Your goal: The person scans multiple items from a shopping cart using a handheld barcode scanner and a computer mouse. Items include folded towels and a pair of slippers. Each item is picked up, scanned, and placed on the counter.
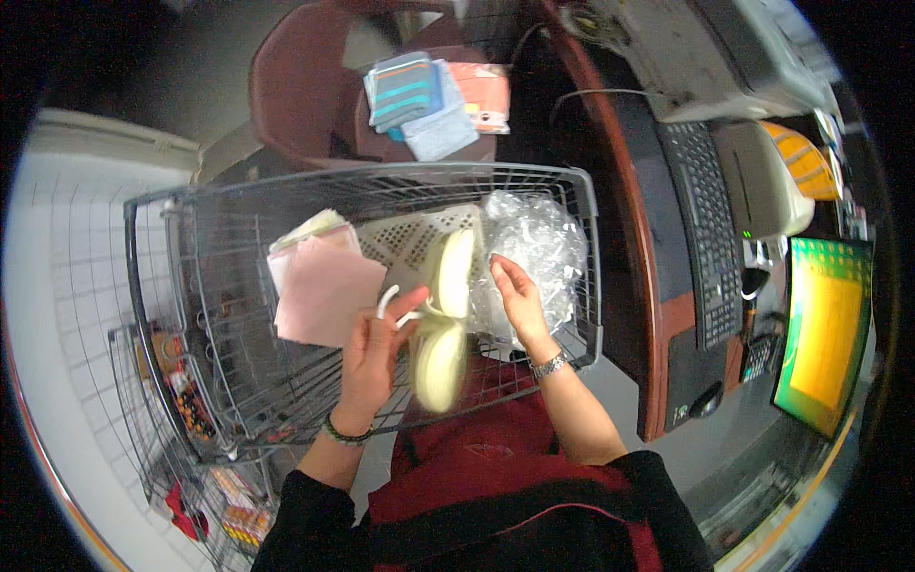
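My left hand [374,348] is closed round a white plastic hook [385,303]. From it hangs a pair of pale yellow slippers, slightly blurred: the upper slipper [456,272] lies over a beige perforated basket [410,232], the lower slipper [438,367] over the cart's near side. My right hand [521,300] is beside a heap of clear plastic bags [543,248], its fingers stretched out and apart from the slippers. Pink and pale sheets [329,291] lie in the cart just left of my left hand.
The grey wire shopping cart [381,172] stands before me. Beyond it, a maroon chair [291,86] carries folded towels [415,100] and an orange packet [481,95]. To the right, a desk edge [639,248] borders the cart, with a keyboard [705,219], mouse [705,405] and lit screen [824,329].
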`<state>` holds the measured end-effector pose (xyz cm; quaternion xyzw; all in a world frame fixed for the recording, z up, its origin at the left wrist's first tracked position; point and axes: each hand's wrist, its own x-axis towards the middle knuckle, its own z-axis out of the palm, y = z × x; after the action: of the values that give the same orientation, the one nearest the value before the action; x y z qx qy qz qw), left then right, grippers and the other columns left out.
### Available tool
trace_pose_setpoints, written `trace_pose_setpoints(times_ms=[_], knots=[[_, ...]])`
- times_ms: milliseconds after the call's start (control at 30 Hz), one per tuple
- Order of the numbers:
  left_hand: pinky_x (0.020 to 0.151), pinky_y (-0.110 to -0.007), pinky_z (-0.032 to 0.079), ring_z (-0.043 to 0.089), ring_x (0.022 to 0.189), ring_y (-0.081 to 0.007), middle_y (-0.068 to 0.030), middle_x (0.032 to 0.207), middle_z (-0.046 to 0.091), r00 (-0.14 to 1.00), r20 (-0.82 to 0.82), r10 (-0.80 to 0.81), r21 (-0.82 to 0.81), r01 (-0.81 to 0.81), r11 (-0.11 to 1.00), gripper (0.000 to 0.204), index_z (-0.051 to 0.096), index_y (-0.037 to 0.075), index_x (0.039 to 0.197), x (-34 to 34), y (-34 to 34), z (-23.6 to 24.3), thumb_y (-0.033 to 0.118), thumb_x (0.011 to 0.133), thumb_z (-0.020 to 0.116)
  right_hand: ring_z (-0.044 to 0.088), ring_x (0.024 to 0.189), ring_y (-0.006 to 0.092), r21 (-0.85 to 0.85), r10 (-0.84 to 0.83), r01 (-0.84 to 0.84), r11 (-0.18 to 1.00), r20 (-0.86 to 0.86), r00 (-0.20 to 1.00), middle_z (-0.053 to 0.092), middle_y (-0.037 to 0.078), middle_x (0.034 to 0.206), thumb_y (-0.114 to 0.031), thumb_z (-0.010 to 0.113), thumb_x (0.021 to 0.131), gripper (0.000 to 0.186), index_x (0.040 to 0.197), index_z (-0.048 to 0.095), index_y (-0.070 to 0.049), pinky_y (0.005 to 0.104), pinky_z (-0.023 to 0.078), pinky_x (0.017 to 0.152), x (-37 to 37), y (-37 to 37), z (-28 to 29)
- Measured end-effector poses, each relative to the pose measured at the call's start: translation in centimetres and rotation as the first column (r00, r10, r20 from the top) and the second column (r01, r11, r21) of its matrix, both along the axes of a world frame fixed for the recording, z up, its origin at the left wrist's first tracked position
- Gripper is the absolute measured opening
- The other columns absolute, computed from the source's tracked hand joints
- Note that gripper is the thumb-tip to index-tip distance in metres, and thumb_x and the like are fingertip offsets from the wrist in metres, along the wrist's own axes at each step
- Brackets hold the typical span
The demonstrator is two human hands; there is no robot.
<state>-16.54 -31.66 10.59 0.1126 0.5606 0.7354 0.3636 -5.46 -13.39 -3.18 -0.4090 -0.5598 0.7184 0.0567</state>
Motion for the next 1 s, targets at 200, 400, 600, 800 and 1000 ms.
trace_pose_setpoints(times_ms=[200, 400, 600, 800, 1000], knots=[[0.074, -0.050, 0.060, 0.066, 0.092, -0.0360, -0.0208, 0.114, 0.060, 0.816, 0.570, -0.095, 0.306, -0.104, 0.946, 0.034, 0.052, 0.012, 0.100, -1.5, 4.7, 1.4, 0.040, 0.101, 0.034, 0.056, 0.114, 0.0221, -0.630, -0.380, 0.154, 0.761, -0.240, 0.894, 0.055, 0.012, 0.127, -0.039, 0.053, 0.095, 0.053, 0.132, 0.046, -0.001, 0.0362, 0.050, 0.093, 3.9, 4.8, 5.4], [0.070, -0.051, 0.060, 0.068, 0.086, -0.0336, -0.0128, 0.110, 0.064, 0.845, 0.502, -0.184, 0.293, 0.034, 0.956, 0.034, 0.055, 0.013, 0.096, -3.3, 8.6, 0.4, 0.040, 0.101, 0.036, 0.051, 0.120, 0.0246, -0.702, -0.593, 0.141, 0.698, -0.456, 0.663, 0.053, 0.015, 0.130, -0.028, 0.064, 0.089, 0.054, 0.132, 0.046, 0.000, 0.0406, 0.043, 0.102, 9.4, 7.1, 7.1], [0.079, -0.047, 0.059, 0.063, 0.103, -0.0298, -0.0091, 0.120, 0.061, 0.763, 0.600, -0.240, 0.301, 0.062, 0.951, 0.034, 0.055, 0.009, 0.103, -0.8, 13.4, 0.5, 0.038, 0.100, 0.037, 0.040, 0.127, 0.0275, -0.811, -0.632, -0.204, 0.549, -0.562, 0.534, 0.047, 0.011, 0.137, -0.031, 0.070, 0.079, 0.068, 0.136, 0.043, -0.005, 0.0467, 0.030, 0.110, 11.2, 5.8, 7.3], [0.071, -0.037, 0.057, 0.067, 0.084, -0.0229, -0.0104, 0.103, 0.066, 0.732, 0.622, -0.277, 0.220, 0.177, 0.959, 0.036, 0.056, 0.010, 0.119, 2.2, 16.8, 0.7, 0.035, 0.101, 0.039, 0.061, 0.105, 0.0214, -0.754, -0.578, -0.053, 0.655, -0.545, 0.607, 0.055, 0.016, 0.128, -0.025, 0.071, 0.082, 0.062, 0.134, 0.046, -0.003, 0.0343, 0.052, 0.088, 12.4, 5.7, 6.7], [0.082, -0.041, 0.052, 0.060, 0.084, -0.0227, -0.0096, 0.113, 0.059, 0.718, 0.584, -0.378, 0.423, 0.128, 0.897, 0.047, 0.051, 0.011, 0.130, 4.3, 22.9, -4.3, 0.043, 0.101, 0.033, 0.067, 0.079, 0.0150, -0.527, -0.733, 0.544, 0.654, -0.261, 0.628, 0.068, 0.010, 0.098, -0.004, 0.065, 0.086, 0.026, 0.111, 0.062, 0.001, 0.0271, 0.057, 0.069, 17.0, 12.1, 8.8]])
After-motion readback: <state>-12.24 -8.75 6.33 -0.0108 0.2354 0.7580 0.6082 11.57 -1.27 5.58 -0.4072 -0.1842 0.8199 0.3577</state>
